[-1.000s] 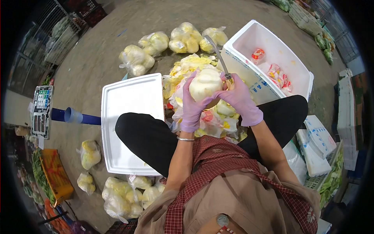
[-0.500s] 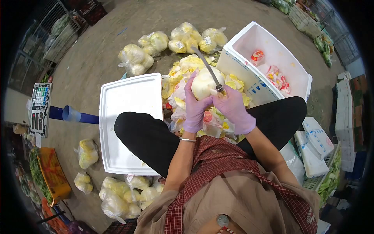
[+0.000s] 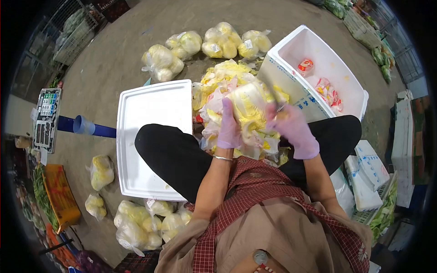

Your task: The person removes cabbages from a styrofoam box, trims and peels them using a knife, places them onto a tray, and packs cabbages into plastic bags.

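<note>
A pale Chinese cabbage (image 3: 247, 101) lies tilted in my left hand (image 3: 229, 127), which wears a thin purple glove. The left thumb is up along the cabbage's side, while its other fingers are hidden behind it. My right hand (image 3: 296, 131), gloved too and smeared by motion, is closed around the handle of a knife (image 3: 272, 91) just right of the cabbage. The knife's blade points up and away and is blurred. Beneath both hands is a heap of yellow trimmed leaves (image 3: 227, 73) mixed with plastic wrapping.
A white foam lid (image 3: 154, 102) lies at my left knee. On the right stands a foam box (image 3: 284, 59) with red-printed plastic inside. Bagged cabbages (image 3: 221, 41) line the far side, and more bags (image 3: 136, 227) sit at lower left. A scale (image 3: 45, 119) is at far left.
The cabbage has turned from its round end facing up to lying lengthwise with its leaves showing. My right hand has moved right with the knife, away from the left hand.
</note>
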`<action>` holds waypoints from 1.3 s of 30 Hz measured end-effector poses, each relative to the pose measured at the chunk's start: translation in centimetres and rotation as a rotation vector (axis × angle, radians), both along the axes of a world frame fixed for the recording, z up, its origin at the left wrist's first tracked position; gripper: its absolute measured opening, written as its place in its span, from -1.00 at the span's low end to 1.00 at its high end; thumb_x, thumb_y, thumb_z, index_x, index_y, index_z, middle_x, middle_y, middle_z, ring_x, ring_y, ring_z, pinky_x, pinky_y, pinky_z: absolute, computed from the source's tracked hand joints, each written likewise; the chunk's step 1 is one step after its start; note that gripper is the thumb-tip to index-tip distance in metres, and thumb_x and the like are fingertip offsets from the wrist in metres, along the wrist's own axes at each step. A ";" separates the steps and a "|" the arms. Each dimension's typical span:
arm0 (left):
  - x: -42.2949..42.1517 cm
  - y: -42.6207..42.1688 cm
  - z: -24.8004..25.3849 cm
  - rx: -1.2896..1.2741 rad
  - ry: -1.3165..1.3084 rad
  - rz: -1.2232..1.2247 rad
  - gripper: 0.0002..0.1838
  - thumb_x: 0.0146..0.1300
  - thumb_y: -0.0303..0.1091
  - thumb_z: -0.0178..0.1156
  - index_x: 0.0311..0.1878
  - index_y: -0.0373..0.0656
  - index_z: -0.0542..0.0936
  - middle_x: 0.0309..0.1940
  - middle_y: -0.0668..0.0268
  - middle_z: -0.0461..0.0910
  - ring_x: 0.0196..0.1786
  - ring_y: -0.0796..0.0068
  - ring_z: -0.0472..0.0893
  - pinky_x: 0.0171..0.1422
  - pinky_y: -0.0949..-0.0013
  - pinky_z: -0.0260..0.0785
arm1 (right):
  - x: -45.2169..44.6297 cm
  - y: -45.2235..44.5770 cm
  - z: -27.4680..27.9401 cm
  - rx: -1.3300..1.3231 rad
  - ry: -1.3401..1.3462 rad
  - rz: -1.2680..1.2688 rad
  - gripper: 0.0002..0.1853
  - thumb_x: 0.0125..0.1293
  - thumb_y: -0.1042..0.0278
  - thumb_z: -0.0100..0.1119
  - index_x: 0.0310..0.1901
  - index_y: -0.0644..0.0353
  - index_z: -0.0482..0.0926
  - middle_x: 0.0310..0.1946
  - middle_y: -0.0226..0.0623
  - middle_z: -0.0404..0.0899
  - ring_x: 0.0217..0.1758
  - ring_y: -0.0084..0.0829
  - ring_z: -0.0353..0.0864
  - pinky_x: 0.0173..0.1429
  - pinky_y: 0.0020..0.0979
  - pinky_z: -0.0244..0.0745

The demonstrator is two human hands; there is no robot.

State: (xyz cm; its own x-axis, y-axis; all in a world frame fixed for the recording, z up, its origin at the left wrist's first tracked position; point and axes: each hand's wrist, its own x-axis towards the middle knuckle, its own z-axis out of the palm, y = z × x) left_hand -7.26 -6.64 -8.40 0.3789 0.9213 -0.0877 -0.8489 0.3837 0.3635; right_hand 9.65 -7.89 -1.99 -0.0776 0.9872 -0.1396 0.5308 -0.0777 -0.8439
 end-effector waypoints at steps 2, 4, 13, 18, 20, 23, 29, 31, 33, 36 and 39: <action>0.2 0.6 -1.4 0.009 0.019 0.052 -0.17 0.24 0.33 -0.05 0.31 -0.20 0.25 0.18 0.17 0.42 0.18 0.30 0.48 0.22 0.27 0.40 | 0.3 1.2 -0.6 0.084 0.022 -0.170 -0.30 -0.12 0.14 0.47 0.09 0.23 0.46 -0.27 -0.24 0.65 -0.15 -0.32 0.63 -0.05 -0.33 0.50; 0.5 0.7 -1.9 0.046 0.096 0.067 -0.17 0.24 0.31 -0.02 0.32 -0.21 0.24 0.18 0.18 0.41 0.18 0.32 0.47 0.23 0.29 0.38 | 0.2 1.9 -1.2 0.182 -0.021 -0.098 -0.17 -0.14 0.16 0.50 0.21 0.26 0.35 -0.26 -0.24 0.63 -0.17 -0.35 0.62 -0.06 -0.37 0.50; -1.0 0.9 0.6 0.145 0.720 -0.026 -0.26 0.17 -0.30 0.26 0.35 -0.28 0.14 0.04 0.22 0.45 -0.03 0.53 0.49 0.04 0.49 0.39 | 0.2 2.2 -4.2 -0.194 0.251 -0.191 -0.04 -0.17 0.14 0.54 0.27 0.35 0.27 -0.03 -0.11 0.54 -0.03 -0.44 0.56 0.02 -0.47 0.45; -1.2 0.7 -0.4 0.138 0.843 -0.038 -0.22 0.03 -0.57 0.15 0.38 -0.29 0.12 -0.13 0.24 0.53 -0.26 0.55 0.53 -0.17 0.51 0.42 | 0.4 1.5 -3.8 -0.059 0.137 -0.144 -0.04 -0.19 0.11 0.55 0.26 0.35 0.30 -0.01 -0.12 0.54 0.00 -0.40 0.55 0.07 -0.44 0.44; -0.9 0.7 0.3 0.108 1.050 -0.068 -0.25 -0.01 -0.61 0.06 0.36 -0.29 0.19 -0.16 0.20 0.55 -0.31 0.55 0.52 -0.21 0.50 0.41 | 0.5 1.3 -4.4 0.058 0.005 -0.078 -0.04 -0.19 0.09 0.54 0.26 0.35 0.30 -0.01 -0.11 0.53 0.02 -0.39 0.54 0.09 -0.43 0.43; -1.2 1.0 -1.6 0.165 1.158 -0.037 -0.35 -0.02 -0.62 -0.01 0.27 -0.28 0.34 -0.17 0.15 0.58 -0.30 0.53 0.54 -0.19 0.49 0.41 | 1.3 1.5 -5.6 0.025 0.037 -0.109 -0.04 -0.17 0.11 0.52 0.27 0.34 0.28 -0.09 -0.21 0.56 -0.09 -0.48 0.57 -0.07 -0.51 0.47; -1.6 1.5 -1.5 0.091 0.819 0.034 -0.54 0.08 -0.56 0.04 0.13 -0.25 0.51 -0.17 0.32 0.57 -0.29 0.61 0.52 -0.18 0.58 0.39 | 4.1 1.8 -7.2 -0.344 0.691 -0.202 -0.36 0.08 0.08 0.33 0.14 0.24 0.39 -0.46 -0.48 0.50 -0.56 -0.73 0.41 -0.55 -0.65 0.25; -1.5 1.5 -0.9 0.072 0.747 0.010 -0.57 0.12 -0.51 0.09 0.12 -0.26 0.50 -0.12 0.32 0.56 -0.19 0.60 0.52 -0.07 0.55 0.39 | 3.4 1.3 -7.3 -0.260 0.743 -0.248 -0.46 0.14 0.04 0.26 0.07 0.20 0.42 -0.49 -0.51 0.49 -0.61 -0.73 0.37 -0.57 -0.65 0.22; -1.5 1.4 0.5 0.175 0.911 -0.062 -0.57 0.14 -0.45 0.14 0.12 -0.28 0.48 -0.06 0.31 0.54 -0.09 0.59 0.51 0.04 0.52 0.37 | 3.3 1.3 -7.4 -0.266 0.752 -0.226 -0.49 0.16 0.02 0.23 0.03 0.18 0.44 -0.50 -0.53 0.49 -0.63 -0.74 0.36 -0.58 -0.65 0.20; -1.9 1.0 0.0 0.139 0.813 -0.149 -0.51 0.12 -0.43 0.17 0.17 -0.30 0.43 -0.02 0.28 0.51 0.00 0.55 0.48 0.10 0.49 0.35 | 3.9 1.4 -8.0 -0.342 0.741 -0.140 -0.49 0.16 0.01 0.23 0.03 0.18 0.44 -0.50 -0.54 0.49 -0.63 -0.75 0.35 -0.58 -0.66 0.19; -2.0 1.0 -0.1 0.183 0.844 -0.156 -0.45 0.11 -0.41 0.18 0.22 -0.29 0.38 0.00 0.24 0.49 0.01 0.54 0.48 0.12 0.48 0.34 | 3.4 1.3 -8.1 -0.316 0.764 -0.161 -0.50 0.15 0.05 0.25 0.04 0.18 0.44 -0.50 -0.53 0.49 -0.64 -0.75 0.33 -0.58 -0.66 0.19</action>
